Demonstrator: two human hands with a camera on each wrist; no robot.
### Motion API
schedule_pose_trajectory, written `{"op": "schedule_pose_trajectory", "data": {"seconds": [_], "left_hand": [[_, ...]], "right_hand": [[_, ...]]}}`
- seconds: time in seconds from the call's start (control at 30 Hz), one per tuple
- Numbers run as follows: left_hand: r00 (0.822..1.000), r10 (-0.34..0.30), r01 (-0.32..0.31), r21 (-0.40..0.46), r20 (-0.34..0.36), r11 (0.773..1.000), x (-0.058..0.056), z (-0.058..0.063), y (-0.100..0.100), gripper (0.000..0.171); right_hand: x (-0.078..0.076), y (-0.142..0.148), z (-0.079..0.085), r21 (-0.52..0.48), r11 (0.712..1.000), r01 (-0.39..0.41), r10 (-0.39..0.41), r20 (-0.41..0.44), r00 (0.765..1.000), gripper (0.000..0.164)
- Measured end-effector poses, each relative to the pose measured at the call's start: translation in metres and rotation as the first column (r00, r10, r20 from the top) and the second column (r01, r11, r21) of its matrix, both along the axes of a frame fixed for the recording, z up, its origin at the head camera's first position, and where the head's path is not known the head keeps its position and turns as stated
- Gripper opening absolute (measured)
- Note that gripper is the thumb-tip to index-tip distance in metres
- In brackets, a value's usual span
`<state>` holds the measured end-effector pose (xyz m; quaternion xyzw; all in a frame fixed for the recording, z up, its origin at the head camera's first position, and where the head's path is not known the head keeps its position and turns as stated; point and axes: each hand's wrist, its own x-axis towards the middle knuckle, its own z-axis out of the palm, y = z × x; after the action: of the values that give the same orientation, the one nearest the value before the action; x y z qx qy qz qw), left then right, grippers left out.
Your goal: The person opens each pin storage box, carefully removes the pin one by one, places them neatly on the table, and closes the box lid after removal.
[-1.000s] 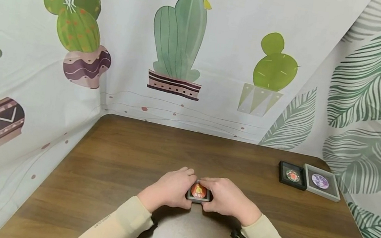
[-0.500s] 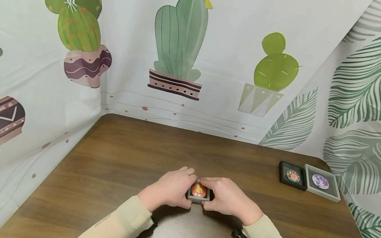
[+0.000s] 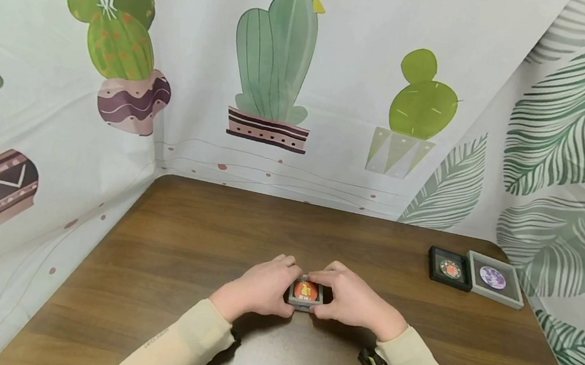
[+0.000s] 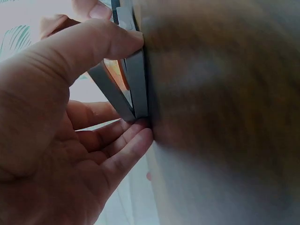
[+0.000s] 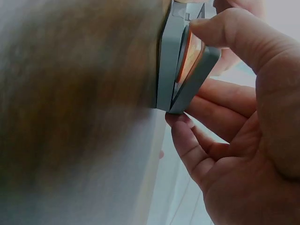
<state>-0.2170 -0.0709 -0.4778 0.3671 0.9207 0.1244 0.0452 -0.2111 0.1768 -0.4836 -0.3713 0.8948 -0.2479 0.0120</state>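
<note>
A small grey display case with a round red badge bearing a yellow thumbs-up lies on the table between the two hands. My left hand grips its left side, the thumb on the near edge of the lower half and the other fingers at the far edge. My right hand holds the right side, its thumb at the opening between the halves and its fingers round the far end. Both wrist views show the case ajar like a wedge, its upper half tilted up from the lower half, with the badge between.
At the back right of the brown wooden table lie a black display case with a red-and-green badge and a larger grey display case with a purple one. A cloth printed with cacti and leaves hangs behind.
My right hand has shifted slightly right and its fingers have risen a little, uncovering more of the case's right side. My left hand has hardly moved.
</note>
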Motion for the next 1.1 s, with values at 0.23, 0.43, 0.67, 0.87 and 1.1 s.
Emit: {"op": "schedule_pose_trajectory", "data": {"seconds": [0.23,0.43,0.67,0.87,1.1], "left_hand": [[0.995,0.028,-0.031,0.036,0.092,0.999,-0.003,-0.003,-0.003,0.065],[0.993,0.047,-0.051,0.035,0.104,0.998,-0.003,-0.002,-0.002,0.069],[0.995,0.043,-0.047,0.040,0.093,0.998,-0.002,-0.003,-0.003,0.070],[0.994,0.039,-0.046,0.062,0.104,0.997,-0.002,-0.003,-0.005,0.072],[0.992,0.042,-0.049,0.060,0.115,0.997,-0.002,-0.003,-0.005,0.077]], "right_hand": [[-0.002,0.005,0.000,-0.018,1.000,0.023,-0.021,0.082,0.996,0.057],[-0.004,0.009,0.000,-0.047,0.999,0.023,-0.017,0.113,0.993,0.057],[-0.004,0.012,0.000,-0.063,0.998,0.028,-0.021,0.112,0.993,0.065],[-0.006,0.013,0.000,-0.092,0.995,0.042,-0.028,0.149,0.988,0.060],[-0.007,0.013,0.001,-0.146,0.984,0.100,-0.059,0.263,0.963,0.058]]}}
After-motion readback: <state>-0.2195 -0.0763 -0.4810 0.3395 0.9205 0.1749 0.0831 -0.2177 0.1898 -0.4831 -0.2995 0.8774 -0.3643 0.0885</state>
